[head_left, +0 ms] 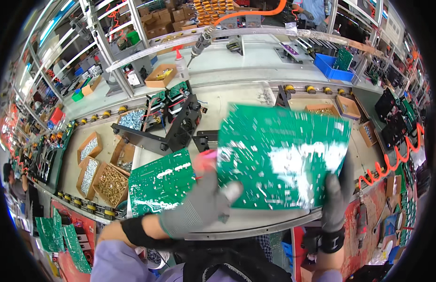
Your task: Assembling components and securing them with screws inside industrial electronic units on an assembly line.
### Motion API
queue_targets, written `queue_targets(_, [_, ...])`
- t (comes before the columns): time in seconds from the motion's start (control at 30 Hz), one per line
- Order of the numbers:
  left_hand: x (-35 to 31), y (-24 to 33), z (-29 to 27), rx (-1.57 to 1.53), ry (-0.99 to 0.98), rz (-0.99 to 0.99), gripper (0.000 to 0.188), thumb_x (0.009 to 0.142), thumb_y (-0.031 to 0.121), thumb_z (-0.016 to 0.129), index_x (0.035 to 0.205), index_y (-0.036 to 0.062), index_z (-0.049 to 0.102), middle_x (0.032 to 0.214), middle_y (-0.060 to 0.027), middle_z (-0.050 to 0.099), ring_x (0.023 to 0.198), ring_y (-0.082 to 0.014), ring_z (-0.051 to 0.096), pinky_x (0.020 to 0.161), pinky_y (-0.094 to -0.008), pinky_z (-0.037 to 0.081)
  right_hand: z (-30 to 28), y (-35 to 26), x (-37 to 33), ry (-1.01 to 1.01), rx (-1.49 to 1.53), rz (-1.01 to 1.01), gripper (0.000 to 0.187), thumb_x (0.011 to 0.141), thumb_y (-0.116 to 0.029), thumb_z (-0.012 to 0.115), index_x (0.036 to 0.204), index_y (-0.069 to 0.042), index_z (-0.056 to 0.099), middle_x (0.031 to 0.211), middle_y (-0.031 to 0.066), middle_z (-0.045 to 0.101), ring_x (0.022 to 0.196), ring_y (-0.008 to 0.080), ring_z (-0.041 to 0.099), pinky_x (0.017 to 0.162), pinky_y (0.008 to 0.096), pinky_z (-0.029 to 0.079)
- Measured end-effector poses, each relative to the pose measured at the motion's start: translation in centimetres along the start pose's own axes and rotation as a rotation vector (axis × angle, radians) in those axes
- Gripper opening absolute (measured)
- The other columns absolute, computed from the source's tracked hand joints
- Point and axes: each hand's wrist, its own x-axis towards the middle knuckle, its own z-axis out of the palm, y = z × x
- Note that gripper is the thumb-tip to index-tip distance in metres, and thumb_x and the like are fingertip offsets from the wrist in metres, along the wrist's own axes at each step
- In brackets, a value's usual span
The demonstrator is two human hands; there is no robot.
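A large green circuit board (255,164) is raised over the workbench, its solder side facing me and glaring with reflected light. At its lower left edge my left hand (199,202), in a grey glove, closes on it with the thumb in front. My gloved right hand (337,202) pinches the right edge, fingers mostly behind the board. Another green circuit board (159,183) lies flat on the bench, partly under my left hand. Beyond it stands a black metal frame (173,131) with smaller boards and wires attached. Motion blurs the left fingertips.
Cardboard trays of screws (112,183) cluster on the left; another screw tray (321,110) sits behind the raised board. A power screwdriver (201,42) hangs from an orange hose. Roller rails (86,204) edge the bench. A blue bin (333,68) stands at the far right.
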Motion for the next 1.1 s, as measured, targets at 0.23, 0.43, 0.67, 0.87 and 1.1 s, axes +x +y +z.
queue_targets(0.23, [12.7, 2.3, -10.2, 0.071, 0.184, 0.248, 0.042, 0.097, 0.021, 0.059, 0.128, -0.0032, 0.044, 0.119, -0.0190, 0.055, 0.092, -0.0270, 0.063, 0.075, -0.0387, 0.053, 9.3, 1.8, 18.2, -0.184, 0.002, -0.234, 0.053, 0.092, -0.019, 0.060, 0.139, 0.002, 0.046, 0.124, 0.0116, 0.058, 0.108, 0.0161, 0.054, 0.095, 0.0303, 0.043])
queue_targets(0.43, [21.3, -0.8, -9.5, -0.098, 0.238, -0.118, 0.038, 0.097, 0.027, 0.059, 0.120, -0.0009, 0.048, 0.108, -0.0113, 0.061, 0.081, -0.0204, 0.067, 0.065, -0.0370, 0.061, 12.1, 11.2, 22.6, -0.364, 0.171, 0.543, 0.047, 0.086, -0.014, 0.060, 0.129, 0.005, 0.054, 0.108, 0.0149, 0.066, 0.089, 0.0208, 0.064, 0.080, 0.0319, 0.053])
queue_targets(0.67, [26.0, -8.4, -5.7, -0.276, -0.114, -0.313, 0.030, 0.099, 0.032, 0.055, 0.103, 0.0027, 0.061, 0.090, -0.0096, 0.064, 0.069, -0.0201, 0.061, 0.057, -0.0373, 0.053, 9.6, 17.6, 23.7, -0.443, -0.610, 0.309, 0.050, 0.079, -0.018, 0.060, 0.124, 0.004, 0.056, 0.106, 0.0263, 0.065, 0.095, 0.0335, 0.067, 0.082, 0.0380, 0.053])
queue_targets(0.87, [24.3, -5.2, -4.7, 0.069, -0.336, -0.215, 0.051, 0.094, 0.052, 0.055, 0.099, 0.0018, 0.064, 0.077, -0.0065, 0.058, 0.062, -0.0181, 0.049, 0.058, -0.0346, 0.043, 8.3, 17.5, 22.6, -0.514, -0.787, 0.353, 0.069, 0.078, -0.020, 0.061, 0.141, 0.002, 0.044, 0.120, 0.0301, 0.062, 0.108, 0.0380, 0.063, 0.092, 0.0371, 0.049])
queue_targets(1.1, [11.8, -0.3, -14.2, 0.102, -0.121, 0.134, 0.057, 0.093, 0.048, 0.059, 0.124, -0.0003, 0.057, 0.101, -0.0096, 0.062, 0.092, -0.0175, 0.059, 0.080, -0.0308, 0.047, 11.4, 5.5, 15.9, -0.387, -0.792, -0.292, 0.044, 0.088, -0.014, 0.063, 0.130, -0.005, 0.055, 0.124, 0.0203, 0.060, 0.115, 0.0302, 0.059, 0.097, 0.0389, 0.047])
